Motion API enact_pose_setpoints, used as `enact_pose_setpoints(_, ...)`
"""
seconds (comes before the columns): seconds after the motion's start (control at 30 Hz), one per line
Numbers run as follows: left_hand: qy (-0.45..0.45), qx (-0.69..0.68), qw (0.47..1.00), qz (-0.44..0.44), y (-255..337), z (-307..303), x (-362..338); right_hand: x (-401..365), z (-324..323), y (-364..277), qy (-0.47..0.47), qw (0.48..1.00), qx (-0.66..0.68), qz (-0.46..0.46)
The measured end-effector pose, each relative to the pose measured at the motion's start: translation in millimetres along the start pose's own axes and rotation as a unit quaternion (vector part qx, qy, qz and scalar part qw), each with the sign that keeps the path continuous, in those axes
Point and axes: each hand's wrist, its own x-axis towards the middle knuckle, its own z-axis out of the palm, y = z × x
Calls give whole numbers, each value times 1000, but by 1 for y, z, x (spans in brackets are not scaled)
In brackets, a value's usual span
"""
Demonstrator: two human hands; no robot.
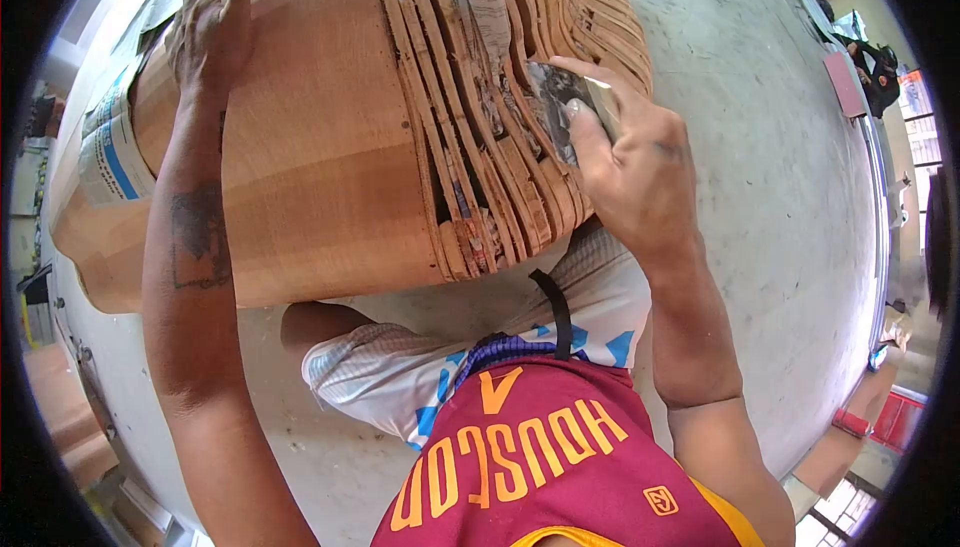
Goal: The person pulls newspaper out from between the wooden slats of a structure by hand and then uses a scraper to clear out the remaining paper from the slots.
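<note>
A large stack of curved wooden sheets (320, 147) lies before me, its layered edges (470, 127) facing right with newspaper between some layers. My left hand (215, 22) rests on the top sheet near its far left side, fingers stretched out. My right hand (635, 137) is closed round a flat, dark, smudged piece (556, 107), with the thumb on its face. That piece is held against or very near the layered edges at the stack's right side. What it is made of, I cannot make out.
Newspaper (112, 147) with a blue stripe hangs over the stack's left part. Under the stack is a pale, flat surface (760, 197). My bent legs (370, 372) are close below the stack. A black bag (878, 77) lies beyond the surface at the right.
</note>
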Motion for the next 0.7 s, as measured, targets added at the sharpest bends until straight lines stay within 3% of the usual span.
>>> enact_pose_setpoints(0.03, 0, 3, 1000, 26, -1, 2, 1, -1, 0, 0, 14, 1000, 15, -10)
enact_pose_setpoints(0.1, 2, 10, 997, 77, -9, 5, 5, 9, 31, 22, -17, 994, -103, -7)
enact_pose_setpoints(0.2, 20, 38, 996, 78, -8, 5, 2, 19, 41, 28, -42, 984, -170, -4)
enact_pose_setpoints(0.3, 80, 159, 944, 276, -38, 12, 7, 11, 16, 14, -44, 991, -122, 16)
enact_pose_setpoints(0.43, 75, 148, 956, 241, -29, 11, 5, -4, 2, -1, 3, 1000, -23, -1)
enact_pose_setpoints(0.5, 64, 146, 963, 218, -21, 6, 2, 6, 35, 35, -29, 991, -133, -4)
enact_pose_setpoints(0.6, 35, 54, 994, 90, -1, -3, -1, 15, 41, 42, -54, 974, -217, -23)
enact_pose_setpoints(0.7, 52, 152, 962, 220, -25, 7, 4, 11, 23, 28, -48, 984, -171, -9)
